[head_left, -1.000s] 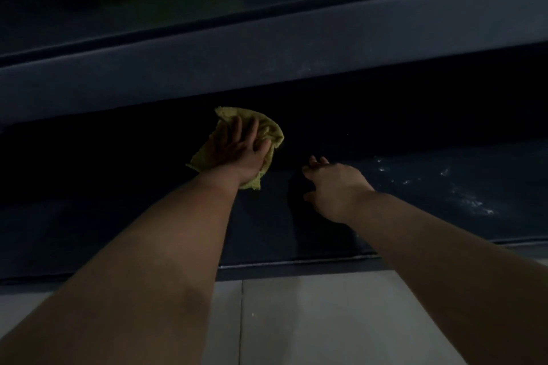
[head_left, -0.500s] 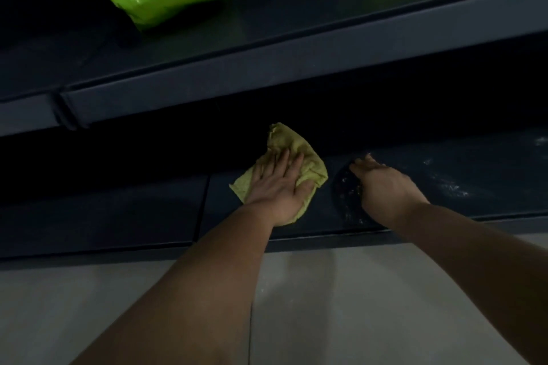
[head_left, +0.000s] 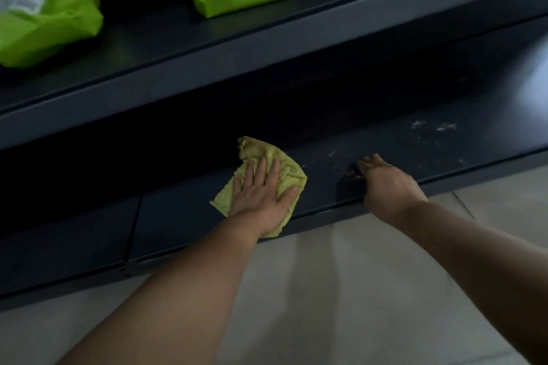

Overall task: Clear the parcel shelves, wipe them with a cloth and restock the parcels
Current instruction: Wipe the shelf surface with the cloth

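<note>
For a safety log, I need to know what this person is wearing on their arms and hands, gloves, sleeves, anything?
The left hand and right hand are bare: no gloves, rings or watch show. Both forearms are bare as well, no sleeve in view. Dim light could hide small marks.

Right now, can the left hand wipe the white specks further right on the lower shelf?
Probably not straight away: the right hand rests on the shelf between the left hand, flat on the cloth, and the specks.
</note>
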